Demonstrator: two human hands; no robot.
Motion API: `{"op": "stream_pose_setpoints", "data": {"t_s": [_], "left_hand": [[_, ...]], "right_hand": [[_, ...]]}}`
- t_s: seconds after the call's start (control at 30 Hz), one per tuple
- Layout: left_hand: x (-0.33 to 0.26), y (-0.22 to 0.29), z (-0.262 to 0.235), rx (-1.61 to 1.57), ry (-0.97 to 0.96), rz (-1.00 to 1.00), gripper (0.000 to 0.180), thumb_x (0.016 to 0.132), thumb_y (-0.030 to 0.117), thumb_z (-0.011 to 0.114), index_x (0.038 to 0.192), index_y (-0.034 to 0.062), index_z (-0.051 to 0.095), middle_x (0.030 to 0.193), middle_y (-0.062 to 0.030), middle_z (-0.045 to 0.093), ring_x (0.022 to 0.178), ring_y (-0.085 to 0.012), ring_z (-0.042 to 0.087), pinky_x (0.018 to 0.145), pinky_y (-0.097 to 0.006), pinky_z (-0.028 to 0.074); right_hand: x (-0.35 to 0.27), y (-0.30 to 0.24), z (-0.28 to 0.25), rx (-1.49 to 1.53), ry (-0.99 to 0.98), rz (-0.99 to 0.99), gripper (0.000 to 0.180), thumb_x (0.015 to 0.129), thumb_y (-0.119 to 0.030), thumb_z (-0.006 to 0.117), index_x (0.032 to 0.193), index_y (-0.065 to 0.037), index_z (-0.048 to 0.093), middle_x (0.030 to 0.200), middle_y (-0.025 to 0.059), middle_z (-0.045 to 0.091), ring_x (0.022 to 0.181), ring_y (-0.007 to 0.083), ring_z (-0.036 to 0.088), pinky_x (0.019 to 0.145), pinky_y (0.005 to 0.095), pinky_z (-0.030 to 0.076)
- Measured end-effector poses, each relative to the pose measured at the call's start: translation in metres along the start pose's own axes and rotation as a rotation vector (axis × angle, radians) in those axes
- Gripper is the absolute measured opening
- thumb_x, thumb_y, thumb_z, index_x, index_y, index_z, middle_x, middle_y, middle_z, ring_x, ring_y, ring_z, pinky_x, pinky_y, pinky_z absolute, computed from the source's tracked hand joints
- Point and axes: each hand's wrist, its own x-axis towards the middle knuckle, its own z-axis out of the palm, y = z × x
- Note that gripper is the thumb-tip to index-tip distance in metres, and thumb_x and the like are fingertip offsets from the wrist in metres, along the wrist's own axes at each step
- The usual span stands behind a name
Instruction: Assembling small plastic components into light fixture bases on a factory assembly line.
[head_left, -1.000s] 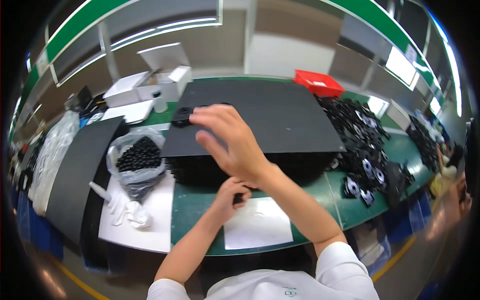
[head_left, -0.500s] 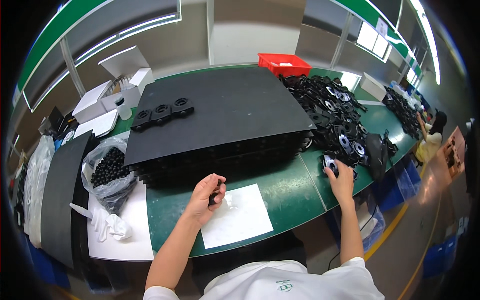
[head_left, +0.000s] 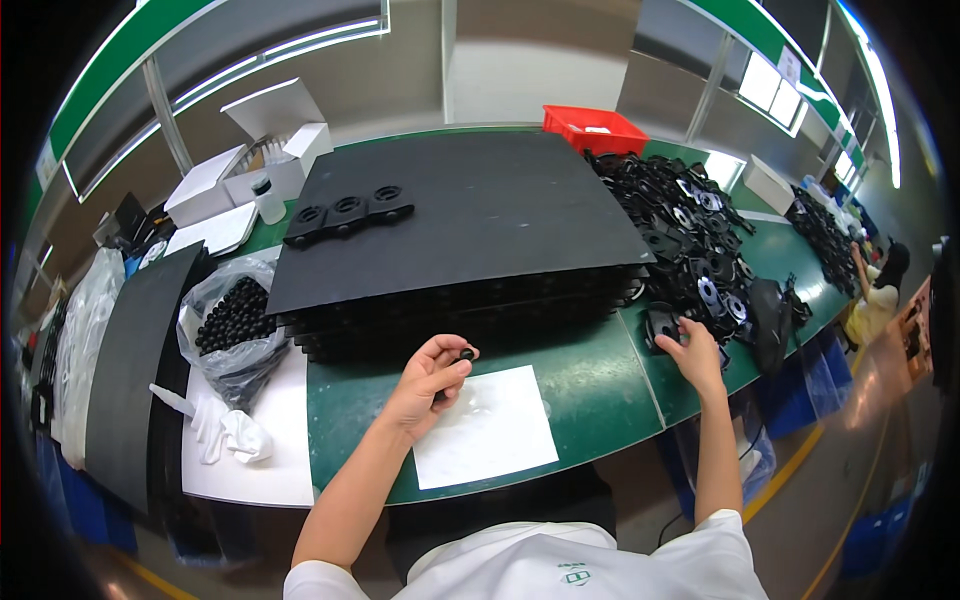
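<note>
My left hand [head_left: 420,395] is closed above a white sheet of paper [head_left: 490,440], with a small black ball [head_left: 466,354] pinched at its fingertips. Something dark also shows under its curled fingers. To the right, my right hand [head_left: 700,358] has thumb and fingers closed on a black plastic part [head_left: 659,320] at the near edge of a heap of black and silver parts [head_left: 690,215]. Three similar round-holed black parts [head_left: 347,208] lie in a row on a tall stack of black sheets [head_left: 480,215] in front of me.
On the left, a clear bag of black balls [head_left: 238,318] stands beside white gloves [head_left: 245,437]. White boxes [head_left: 208,187], a small bottle [head_left: 267,203] and a red bin [head_left: 594,129] stand at the back. A black bag-like thing [head_left: 768,325] lies right of the heap. Another person [head_left: 880,295] sits far right.
My left hand has turned and brought the black ball up to its fingertips. My right hand stays at the heap, its grip on the black part shifted. The whole view has swung slightly left.
</note>
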Motion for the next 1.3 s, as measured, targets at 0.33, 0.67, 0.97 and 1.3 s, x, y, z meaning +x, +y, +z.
{"op": "stream_pose_setpoints", "data": {"t_s": [0.33, 0.67, 0.97, 1.3], "left_hand": [[0.0, 0.002, -0.003, -0.079, 0.005, -0.061, 0.026, 0.089, 0.021, 0.058, 0.111, 0.0061, 0.058, 0.096, -0.0048, 0.06, 0.054, -0.0012, 0.043, 0.041, -0.015, 0.027], [-0.001, 0.001, 0.002, -0.046, 0.006, -0.043, 0.029, 0.084, 0.009, 0.062, 0.113, 0.0061, 0.058, 0.084, 0.0012, 0.059, 0.054, -0.0015, 0.042, 0.042, -0.015, 0.026], [-0.001, 0.003, 0.001, -0.024, 0.029, -0.046, 0.014, 0.086, 0.013, 0.06, 0.099, 0.0084, 0.058, 0.086, -0.0013, 0.059, 0.053, -0.0019, 0.04, 0.042, -0.016, 0.025], [0.0, 0.002, 0.004, 0.027, 0.011, -0.039, 0.016, 0.083, 0.013, 0.063, 0.097, 0.0084, 0.057, 0.069, 0.0033, 0.052, 0.052, -0.0016, 0.038, 0.042, -0.017, 0.023]], "right_hand": [[0.0, -0.012, -0.011, 0.254, 0.007, 0.003, 0.03, 0.068, -0.005, 0.071, 0.097, -0.002, 0.062, 0.075, 0.005, 0.054, 0.059, 0.0102, 0.049, 0.055, 0.0226, 0.04], [-0.04, -0.054, 0.0, 0.384, -0.143, -0.56, 0.024, 0.069, 0.012, 0.056, 0.086, -0.003, 0.065, 0.094, 0.0098, 0.061, 0.083, 0.0251, 0.06, 0.071, 0.0296, 0.048], [-0.054, -0.082, 0.0, 0.161, -0.056, -0.15, 0.026, 0.077, -0.02, 0.068, 0.094, -0.004, 0.056, 0.067, 0.0114, 0.061, 0.059, 0.0323, 0.059, 0.053, 0.0384, 0.045], [-0.069, -0.092, 0.0, 0.3, -0.436, -0.041, 0.055, 0.065, -0.014, 0.08, 0.109, 0.003, 0.051, 0.073, 0.0057, 0.057, 0.062, 0.0121, 0.053, 0.057, 0.0257, 0.045]]}}
